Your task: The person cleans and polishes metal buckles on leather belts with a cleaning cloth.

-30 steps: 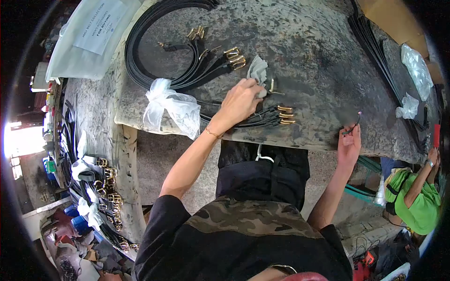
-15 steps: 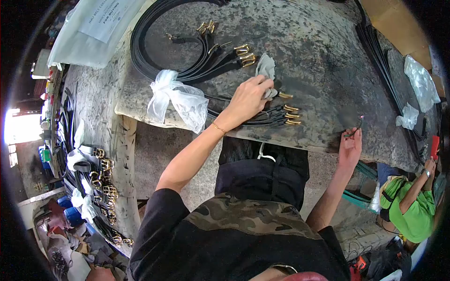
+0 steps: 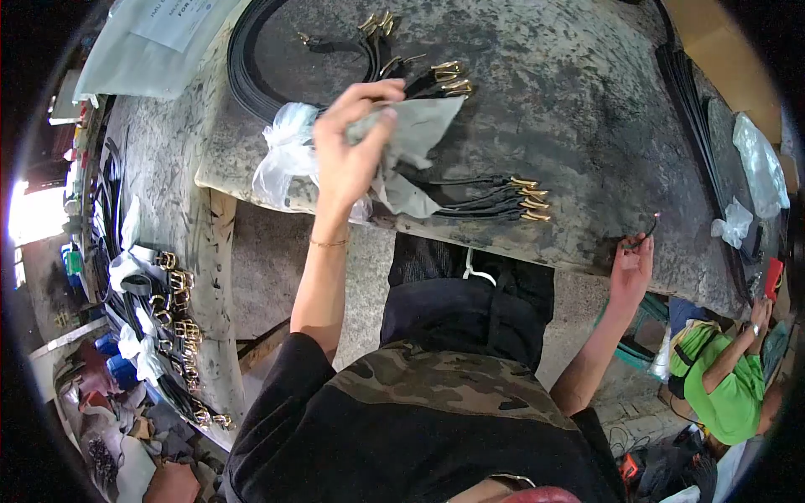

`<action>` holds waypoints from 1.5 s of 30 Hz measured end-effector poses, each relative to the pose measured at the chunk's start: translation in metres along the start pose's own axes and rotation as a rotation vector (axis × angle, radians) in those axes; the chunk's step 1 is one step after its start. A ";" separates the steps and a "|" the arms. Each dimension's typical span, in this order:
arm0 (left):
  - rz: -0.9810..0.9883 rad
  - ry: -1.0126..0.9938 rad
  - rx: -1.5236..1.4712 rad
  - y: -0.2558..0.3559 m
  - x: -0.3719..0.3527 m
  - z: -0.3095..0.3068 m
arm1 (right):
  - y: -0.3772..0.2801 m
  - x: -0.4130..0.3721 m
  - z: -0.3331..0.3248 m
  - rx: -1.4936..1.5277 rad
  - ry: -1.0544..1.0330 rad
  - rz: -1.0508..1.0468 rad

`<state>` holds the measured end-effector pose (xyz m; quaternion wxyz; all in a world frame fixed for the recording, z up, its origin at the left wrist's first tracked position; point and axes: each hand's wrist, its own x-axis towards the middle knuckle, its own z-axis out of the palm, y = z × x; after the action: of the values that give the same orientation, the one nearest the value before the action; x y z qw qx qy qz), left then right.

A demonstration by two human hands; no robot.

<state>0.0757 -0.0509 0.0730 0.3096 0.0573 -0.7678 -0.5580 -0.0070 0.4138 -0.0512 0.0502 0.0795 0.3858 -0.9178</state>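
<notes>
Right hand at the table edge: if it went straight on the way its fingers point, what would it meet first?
The right hand, pinching a thin stick, points onto the table. It would probably meet bare top first, then the black straps. Its height above the top is unclear.

The left hand is lifting away from the gold-buckled belt ends and swinging toward ten o'clock, over the white plastic bag. Its grip is pulling the grey wrapper up off the surface, and the wrapper is spreading wider.

Head-worn camera, steeply downward, close.
</notes>
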 end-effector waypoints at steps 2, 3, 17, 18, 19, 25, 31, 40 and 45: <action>-0.274 -0.041 0.044 0.028 -0.005 -0.017 | -0.002 -0.001 0.000 -0.008 -0.011 -0.005; -0.168 -0.060 0.162 0.031 -0.009 -0.014 | -0.002 -0.002 0.000 -0.014 -0.008 0.000; 0.103 -0.347 0.582 -0.008 -0.103 0.068 | -0.003 -0.006 0.012 -0.172 0.057 -0.040; 0.140 -0.314 0.557 -0.010 -0.104 0.069 | -0.005 -0.005 0.009 -0.180 0.057 -0.033; 0.131 -0.311 0.554 -0.010 -0.105 0.069 | -0.006 -0.004 0.005 -0.158 0.044 -0.022; 0.124 -0.366 0.605 0.000 -0.099 0.067 | -0.006 -0.006 0.008 -0.125 0.026 -0.010; -0.061 -0.443 0.543 0.013 -0.073 0.058 | -0.005 -0.004 0.003 -0.127 -0.020 -0.023; 0.007 -0.627 0.721 0.001 -0.057 0.074 | -0.001 -0.001 -0.003 -0.137 0.019 -0.078; 0.014 -0.547 0.623 0.006 -0.072 0.075 | 0.000 -0.006 -0.005 -0.091 -0.013 -0.062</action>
<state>0.0944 0.0445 0.0348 0.0658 -0.0072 -0.9543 -0.2914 -0.0010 0.4173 -0.0533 0.0280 0.0591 0.4288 -0.9010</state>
